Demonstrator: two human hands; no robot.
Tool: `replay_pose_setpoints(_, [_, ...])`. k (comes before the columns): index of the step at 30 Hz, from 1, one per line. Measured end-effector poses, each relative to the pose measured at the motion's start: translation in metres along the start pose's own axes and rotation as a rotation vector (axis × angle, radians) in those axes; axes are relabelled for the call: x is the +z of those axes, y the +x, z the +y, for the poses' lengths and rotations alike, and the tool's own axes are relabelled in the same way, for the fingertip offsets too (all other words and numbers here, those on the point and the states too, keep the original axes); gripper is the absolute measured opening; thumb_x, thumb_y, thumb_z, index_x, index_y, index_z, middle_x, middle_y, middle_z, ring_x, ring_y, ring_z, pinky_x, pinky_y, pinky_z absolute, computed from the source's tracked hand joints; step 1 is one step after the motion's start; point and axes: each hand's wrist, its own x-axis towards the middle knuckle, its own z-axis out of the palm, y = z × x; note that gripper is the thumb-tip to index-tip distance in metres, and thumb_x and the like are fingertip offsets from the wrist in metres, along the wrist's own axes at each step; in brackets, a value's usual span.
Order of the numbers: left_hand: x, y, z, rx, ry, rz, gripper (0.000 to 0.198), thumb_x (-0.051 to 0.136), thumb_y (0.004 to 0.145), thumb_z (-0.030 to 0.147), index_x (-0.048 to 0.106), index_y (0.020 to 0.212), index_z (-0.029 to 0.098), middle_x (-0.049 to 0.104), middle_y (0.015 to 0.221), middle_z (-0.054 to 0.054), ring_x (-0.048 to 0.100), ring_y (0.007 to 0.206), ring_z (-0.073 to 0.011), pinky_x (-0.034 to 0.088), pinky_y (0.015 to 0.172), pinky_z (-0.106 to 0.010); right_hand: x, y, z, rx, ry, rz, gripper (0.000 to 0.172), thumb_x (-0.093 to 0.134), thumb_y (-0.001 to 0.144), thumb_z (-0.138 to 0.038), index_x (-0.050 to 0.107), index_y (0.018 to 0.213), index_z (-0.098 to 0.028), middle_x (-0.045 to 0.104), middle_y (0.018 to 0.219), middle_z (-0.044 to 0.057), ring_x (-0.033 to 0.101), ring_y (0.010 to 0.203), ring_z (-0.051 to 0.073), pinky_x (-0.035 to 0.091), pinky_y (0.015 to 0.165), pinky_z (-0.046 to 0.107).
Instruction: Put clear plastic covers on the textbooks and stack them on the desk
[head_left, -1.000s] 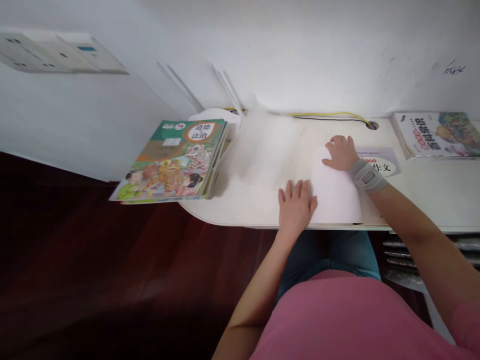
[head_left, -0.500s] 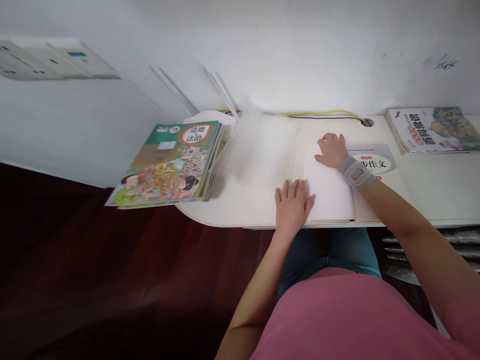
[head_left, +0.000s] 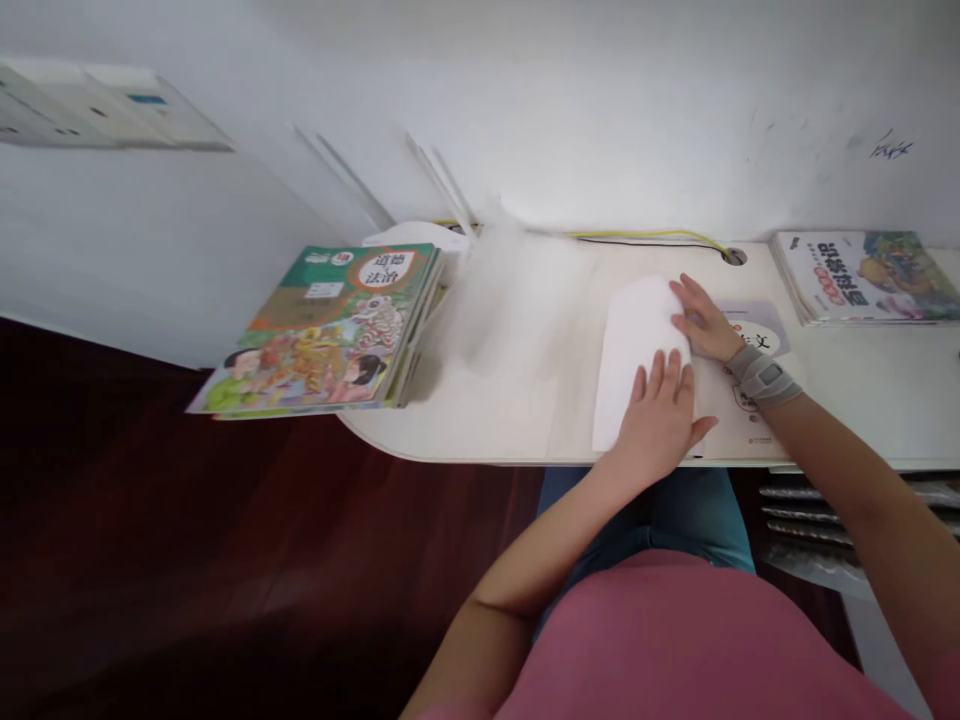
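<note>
A book (head_left: 765, 420) with a pale purple-grey cover and dark Chinese characters lies near the table's front edge. Over its left side lies a plain white sheet (head_left: 630, 350), its top right corner rounded or bent; I cannot tell if it belongs to the book. My left hand (head_left: 660, 420) rests flat on the sheet's lower right, fingers stretched out. At the sheet's upper right edge is my right hand (head_left: 705, 322), fingertips touching it, thumb and fingers apart. A grey band circles the right wrist. Hazy clear plastic film (head_left: 517, 310) spreads to the left.
A stack of picture-covered textbooks (head_left: 322, 330) overhangs the white table's (head_left: 450, 430) left end. More books (head_left: 862, 275) are stacked at the right. A yellow cable (head_left: 645, 234) runs along the wall into a round hole (head_left: 735, 257). Wall sockets (head_left: 112, 105) are at upper left.
My left hand has moved right, from the table beside the sheet onto it. My right hand has shifted right along the sheet's upper part. The white sheet's right edge has moved left, uncovering more of the book.
</note>
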Motion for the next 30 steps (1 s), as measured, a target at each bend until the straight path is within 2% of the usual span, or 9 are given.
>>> replay_pose_setpoints(2, [0.003, 0.011, 0.009, -0.007, 0.028, -0.088, 0.066, 0.047, 0.091, 0.047, 0.041, 0.138, 0.0, 0.031, 0.149, -0.027, 0.025, 0.14, -0.0403, 0.029, 0.11, -0.056, 0.004, 0.0, -0.001, -0.015, -0.02, -0.04, 0.074, 0.041, 0.082, -0.071, 0.045, 0.14, -0.026, 0.03, 0.154, 0.008, 0.026, 0.142, 0.028, 0.025, 0.115, 0.052])
replay_pose_setpoints(4, [0.007, 0.014, 0.012, -0.027, 0.046, -0.123, 0.064, 0.048, 0.091, 0.042, 0.04, 0.139, 0.001, 0.03, 0.15, -0.026, 0.024, 0.14, -0.0417, 0.029, 0.109, -0.057, 0.007, 0.001, -0.001, -0.017, -0.057, -0.062, 0.071, 0.043, 0.083, -0.069, 0.045, 0.14, -0.027, 0.028, 0.155, 0.006, 0.027, 0.142, 0.029, 0.025, 0.115, 0.053])
replay_pose_setpoints(9, [0.014, 0.007, 0.008, -0.087, 0.047, -0.135, 0.061, 0.046, 0.092, 0.036, 0.036, 0.141, 0.002, 0.031, 0.15, -0.025, 0.025, 0.139, -0.0414, 0.028, 0.109, -0.058, 0.008, 0.002, 0.001, -0.042, -0.125, -0.088, 0.066, 0.047, 0.084, -0.064, 0.045, 0.14, -0.029, 0.024, 0.157, 0.004, 0.024, 0.143, 0.029, 0.025, 0.115, 0.053])
replay_pose_setpoints(15, [0.019, 0.005, 0.011, -0.083, 0.008, -0.139, 0.066, 0.044, 0.092, 0.047, 0.032, 0.144, 0.006, 0.028, 0.151, -0.027, 0.026, 0.139, -0.0418, 0.03, 0.106, -0.06, 0.005, 0.0, 0.003, -0.05, -0.098, -0.118, 0.062, 0.052, 0.082, -0.06, 0.051, 0.134, -0.026, 0.028, 0.154, 0.009, 0.027, 0.141, 0.031, 0.026, 0.114, 0.054])
replay_pose_setpoints(19, [0.016, 0.007, 0.017, -0.067, -0.012, -0.149, 0.059, 0.044, 0.093, 0.044, 0.039, 0.142, 0.012, 0.028, 0.153, -0.022, 0.025, 0.139, -0.0442, 0.031, 0.105, -0.063, 0.003, 0.001, 0.007, -0.049, -0.076, -0.096, 0.057, 0.057, 0.081, -0.055, 0.054, 0.13, -0.025, 0.032, 0.151, 0.01, 0.031, 0.139, 0.03, 0.027, 0.113, 0.053])
replay_pose_setpoints(23, [0.013, 0.01, 0.025, 0.001, -0.022, -0.16, 0.052, 0.042, 0.094, 0.043, 0.05, 0.133, 0.01, 0.029, 0.153, -0.019, 0.023, 0.139, -0.045, 0.03, 0.104, -0.066, 0.002, 0.002, 0.01, -0.057, -0.081, -0.124, 0.046, 0.06, 0.079, -0.049, 0.062, 0.119, -0.027, 0.034, 0.149, 0.008, 0.033, 0.137, 0.031, 0.028, 0.112, 0.055])
replay_pose_setpoints(26, [0.011, 0.012, 0.026, 0.025, -0.013, -0.181, 0.049, 0.043, 0.093, 0.04, 0.053, 0.129, 0.008, 0.028, 0.154, -0.018, 0.022, 0.139, -0.0465, 0.031, 0.104, -0.067, 0.004, 0.002, 0.008, -0.065, -0.1, -0.135, 0.043, 0.059, 0.08, -0.048, 0.064, 0.117, -0.025, 0.032, 0.151, 0.007, 0.029, 0.139, 0.032, 0.026, 0.113, 0.055])
replay_pose_setpoints(30, [0.006, 0.009, 0.017, 0.023, -0.002, -0.227, 0.045, 0.044, 0.091, 0.03, 0.052, 0.13, 0.009, 0.028, 0.154, -0.016, 0.02, 0.14, -0.046, 0.03, 0.105, -0.067, 0.008, 0.001, 0.001, -0.068, -0.13, -0.13, 0.054, 0.051, 0.085, -0.054, 0.056, 0.13, -0.025, 0.025, 0.156, 0.006, 0.017, 0.144, 0.032, 0.021, 0.115, 0.056])
